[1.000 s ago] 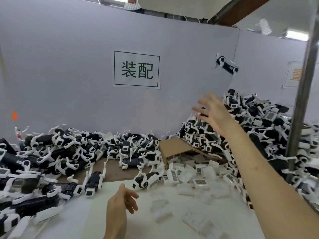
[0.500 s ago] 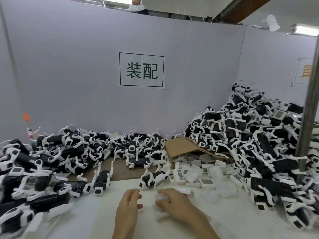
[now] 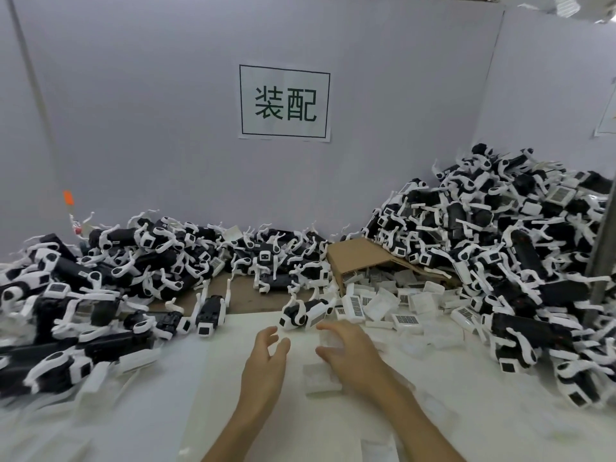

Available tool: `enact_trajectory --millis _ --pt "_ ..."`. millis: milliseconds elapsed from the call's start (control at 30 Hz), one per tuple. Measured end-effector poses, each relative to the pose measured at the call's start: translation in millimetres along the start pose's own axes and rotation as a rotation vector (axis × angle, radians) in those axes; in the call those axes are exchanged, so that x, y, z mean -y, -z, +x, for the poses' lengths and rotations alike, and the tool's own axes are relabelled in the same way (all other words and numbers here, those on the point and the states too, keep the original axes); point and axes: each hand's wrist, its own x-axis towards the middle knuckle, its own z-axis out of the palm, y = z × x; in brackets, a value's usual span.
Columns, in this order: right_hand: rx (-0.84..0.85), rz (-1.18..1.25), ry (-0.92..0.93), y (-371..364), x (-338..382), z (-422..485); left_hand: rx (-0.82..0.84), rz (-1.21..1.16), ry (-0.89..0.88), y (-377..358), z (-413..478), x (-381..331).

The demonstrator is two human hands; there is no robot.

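Pinching a small clear plastic piece (image 3: 328, 340) between thumb and forefinger, the right hand (image 3: 353, 356) is hovering just above the tabletop (image 3: 200, 411) in the lower middle of the frame; the piece is sitting at that hand's fingertips, on its left edge, and is too blurred to make out more closely; the left hand (image 3: 265, 368) is hanging just beside it, released, its fingers loosely bent toward the right hand and grasping nothing; the two hands are near each other but apart. A second clear piece (image 3: 320, 380) is lying flat on the tabletop just under the right hand's thumb, between the two wrists; a lone black-and-white gadget (image 3: 301, 315) is resting just above both hands, near the fingertips but not touching them. A left heap (image 3: 100, 278) of the same gadgets is spreading across the left side of the frame; a taller right heap (image 3: 500, 248) is piling up at the right; between them a cardboard flap (image 3: 360, 258) is leaning over a scatter of small white barcode boxes (image 3: 403, 301), which is spilling toward the right hand. A paper sign (image 3: 284, 101) is hanging on the grey wall in the upper middle; an orange tag (image 3: 68, 197) is showing at the left; a grey post (image 3: 603, 261) is running up the right edge.
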Motion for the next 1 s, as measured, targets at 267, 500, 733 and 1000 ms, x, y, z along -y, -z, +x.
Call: enact_trajectory --millis 267,500,733,1000 --pt "-0.053 0.133 -0.112 3 5 0 0.01 0.073 -0.03 -3 -1 -1" --pt "0.139 0.157 -0.172 -5 38 54 0.008 0.069 -0.032 0 -3 -3" --pt "0.124 0.393 -0.202 -24 43 53 -0.011 -0.076 0.025 1 1 -2" --pt "0.076 0.798 -0.086 9 58 15 -0.166 0.257 -0.167 8 3 -3"
